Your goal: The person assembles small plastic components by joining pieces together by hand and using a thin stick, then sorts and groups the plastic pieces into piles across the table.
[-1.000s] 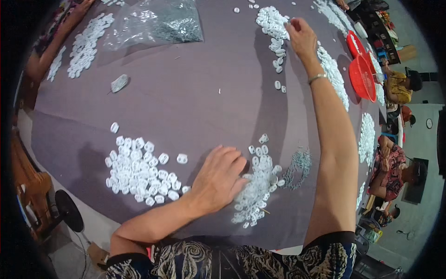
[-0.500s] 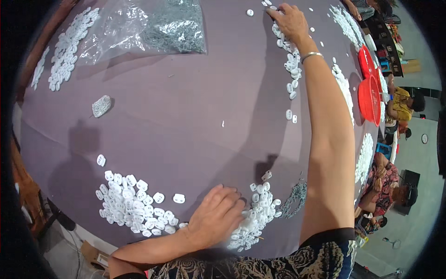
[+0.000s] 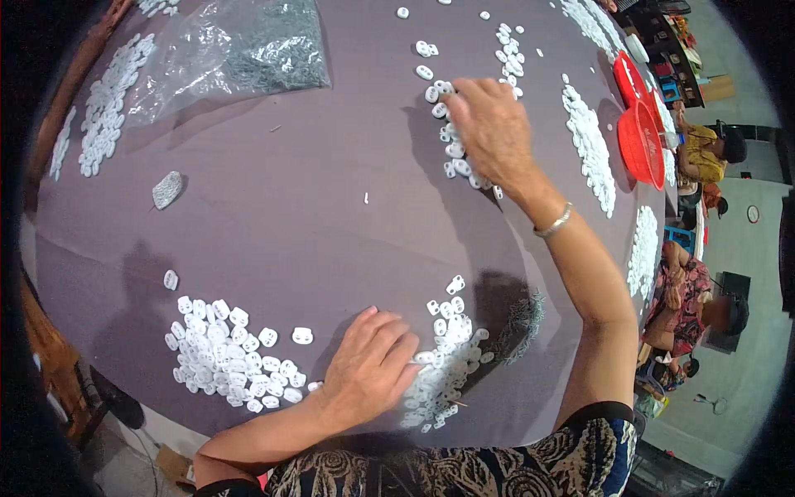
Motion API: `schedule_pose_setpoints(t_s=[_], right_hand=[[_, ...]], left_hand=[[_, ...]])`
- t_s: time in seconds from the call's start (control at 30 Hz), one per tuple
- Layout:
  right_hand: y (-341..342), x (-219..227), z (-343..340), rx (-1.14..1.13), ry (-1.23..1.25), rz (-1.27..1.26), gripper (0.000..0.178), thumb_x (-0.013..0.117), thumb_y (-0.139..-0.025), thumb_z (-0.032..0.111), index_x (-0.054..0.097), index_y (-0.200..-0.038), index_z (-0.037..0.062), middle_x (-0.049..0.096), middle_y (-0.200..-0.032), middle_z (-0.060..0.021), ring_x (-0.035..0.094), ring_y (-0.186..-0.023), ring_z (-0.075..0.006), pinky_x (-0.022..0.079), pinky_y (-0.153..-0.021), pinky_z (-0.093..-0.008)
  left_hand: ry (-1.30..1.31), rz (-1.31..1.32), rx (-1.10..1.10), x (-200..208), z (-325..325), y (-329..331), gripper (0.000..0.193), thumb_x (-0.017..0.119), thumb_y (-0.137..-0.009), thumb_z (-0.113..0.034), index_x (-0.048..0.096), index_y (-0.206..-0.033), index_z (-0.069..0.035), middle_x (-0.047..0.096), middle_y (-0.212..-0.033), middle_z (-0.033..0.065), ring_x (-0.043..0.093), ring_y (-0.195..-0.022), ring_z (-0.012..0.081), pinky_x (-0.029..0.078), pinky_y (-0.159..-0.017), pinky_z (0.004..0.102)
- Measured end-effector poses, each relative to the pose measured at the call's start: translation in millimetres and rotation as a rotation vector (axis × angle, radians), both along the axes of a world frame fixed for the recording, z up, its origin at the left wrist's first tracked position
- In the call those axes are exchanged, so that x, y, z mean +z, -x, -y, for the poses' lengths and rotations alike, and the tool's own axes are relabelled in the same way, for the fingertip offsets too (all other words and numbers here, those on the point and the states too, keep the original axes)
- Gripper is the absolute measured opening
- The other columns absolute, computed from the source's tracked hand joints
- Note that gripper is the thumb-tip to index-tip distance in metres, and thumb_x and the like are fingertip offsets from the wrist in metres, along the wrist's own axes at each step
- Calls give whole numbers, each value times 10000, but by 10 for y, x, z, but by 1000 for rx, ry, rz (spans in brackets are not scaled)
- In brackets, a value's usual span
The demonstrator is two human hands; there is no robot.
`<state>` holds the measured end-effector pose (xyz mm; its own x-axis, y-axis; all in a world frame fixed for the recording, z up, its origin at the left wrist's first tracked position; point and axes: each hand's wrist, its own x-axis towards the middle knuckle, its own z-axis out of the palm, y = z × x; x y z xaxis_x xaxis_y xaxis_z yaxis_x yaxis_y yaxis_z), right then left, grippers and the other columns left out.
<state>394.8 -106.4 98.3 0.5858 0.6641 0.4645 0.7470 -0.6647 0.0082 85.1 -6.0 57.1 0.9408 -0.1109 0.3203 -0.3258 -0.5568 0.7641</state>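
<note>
My right hand (image 3: 490, 137) is stretched out over the far middle of the table. Its fingers reach down among loose white two-holed plastic pieces (image 3: 455, 150), touching them without gripping one that I can see. My left hand (image 3: 368, 360) rests palm down near the front edge, fingers loosely extended, beside a heap of the same white pieces (image 3: 447, 364). To its left lies another pile of white pieces (image 3: 219, 352). Right of the near heap is a tangle of tiny grey metal bits (image 3: 523, 327), perhaps springs.
A clear plastic bag (image 3: 277, 50) of grey bits lies at the far left, near a grey stone-like lump (image 3: 167, 190). More white piles (image 3: 590, 149) line the right side, with a red basket (image 3: 641, 145) beyond. Several people sit around the table, one in a patterned shirt (image 3: 686, 302).
My right hand has come back toward me, and white pieces from the far row now lie nearer with it. The left hand stays nearly in place. The view has shifted slightly.
</note>
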Motion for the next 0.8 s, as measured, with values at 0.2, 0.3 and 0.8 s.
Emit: schedule_pose_setpoints(t_s=[0.2, 0.3, 0.8], right_hand=[[-2069, 272, 654, -232, -374, 41, 448, 633, -839, 355, 628, -1148, 31, 684, -1075, -153, 642, -994, -333, 490, -862, -392], [-2523, 83, 722, -375, -519, -157, 552, 654, -819, 424, 610, -1190, 18, 676, -1123, -157, 630, -1065, -311, 477, -908, -371], [-2194, 5, -27, 150, -578, -814, 255, 640, -914, 190, 665, -1107, 26, 659, -1042, -59, 588, -941, -119, 474, -811, -249]], left_hand=[[44, -1, -26, 7, 22, -48, 371, 770, -690, -155, 641, -1011, -20, 581, -1085, 133, 543, -1118, 319, 400, -1011, 525], [58, -28, -24, -17, -22, -40, 362, 763, -689, -159, 649, -1002, -19, 585, -1084, 131, 549, -1108, 314, 406, -1005, 516], [10, -68, -62, 30, -44, -60, 321, 741, -735, -159, 651, -1009, -18, 610, -1071, 114, 566, -1106, 273, 402, -1034, 451]])
